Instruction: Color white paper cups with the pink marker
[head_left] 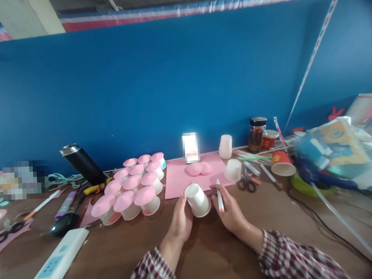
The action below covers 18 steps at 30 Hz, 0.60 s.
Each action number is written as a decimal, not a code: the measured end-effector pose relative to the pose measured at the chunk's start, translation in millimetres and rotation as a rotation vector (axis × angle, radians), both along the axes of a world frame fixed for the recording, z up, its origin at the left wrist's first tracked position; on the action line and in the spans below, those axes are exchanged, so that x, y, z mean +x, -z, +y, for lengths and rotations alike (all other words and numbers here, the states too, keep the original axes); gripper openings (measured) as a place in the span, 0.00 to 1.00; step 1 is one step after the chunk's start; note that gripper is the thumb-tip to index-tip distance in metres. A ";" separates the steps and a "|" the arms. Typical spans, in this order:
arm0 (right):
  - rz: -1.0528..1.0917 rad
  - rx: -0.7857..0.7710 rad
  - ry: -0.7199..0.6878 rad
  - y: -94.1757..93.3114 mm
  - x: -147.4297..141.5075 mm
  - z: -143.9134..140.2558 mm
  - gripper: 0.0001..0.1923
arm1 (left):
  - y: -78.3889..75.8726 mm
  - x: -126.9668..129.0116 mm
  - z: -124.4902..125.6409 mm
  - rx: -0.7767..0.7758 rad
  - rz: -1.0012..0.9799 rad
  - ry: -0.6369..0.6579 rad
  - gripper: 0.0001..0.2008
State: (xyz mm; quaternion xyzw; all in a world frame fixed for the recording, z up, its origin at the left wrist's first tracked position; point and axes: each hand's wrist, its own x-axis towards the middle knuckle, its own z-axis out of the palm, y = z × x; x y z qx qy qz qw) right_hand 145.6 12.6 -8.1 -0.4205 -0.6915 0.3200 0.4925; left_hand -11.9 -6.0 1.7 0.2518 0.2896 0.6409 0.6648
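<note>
In the head view, the left hand [181, 218] is curling around the near-left side of an upside-down white cup [197, 200], its thumb lying along the wall. The cup is tilting its narrow base away from the wearer, probably because this grip is steadying it while leaving the right-hand side open. Just right of the cup, the right hand [231, 209] is pinching a marker [219, 197] between thumb and fingers, red end toward the wearer; whether its fingertips are touching the cup, I cannot tell. Both forearms are angling inward over the counter [206, 253], with the plaid sleeves [151, 268] sitting back from the wrists, likely keeping cloth off the work. Beyond the hands, a pink sheet [175, 185] is carrying 2 pink discs [194, 169], seemingly within easy reach. Left of the left hand, 12 pink-topped cups [123, 201] are standing in close rows, perhaps grouped there to leave the space between the hands free. Beyond the right hand, scissors [247, 183] are lying beside a spare cup [233, 170].
</note>
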 end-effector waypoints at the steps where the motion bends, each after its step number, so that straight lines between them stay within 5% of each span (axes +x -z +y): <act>1: -0.003 -0.002 0.003 0.7 0.0 0.2 0.13 | 0.6 0.1 -0.2 -0.008 0.013 -0.005 0.26; 12: -0.084 -0.006 0.024 0.0 0.5 4.3 0.13 | 17.6 -3.7 7.7 -0.110 0.066 -0.126 0.26; 18: -0.087 0.004 0.051 6.3 1.6 9.0 0.13 | 16.1 -2.9 7.4 -0.091 0.081 -0.079 0.24</act>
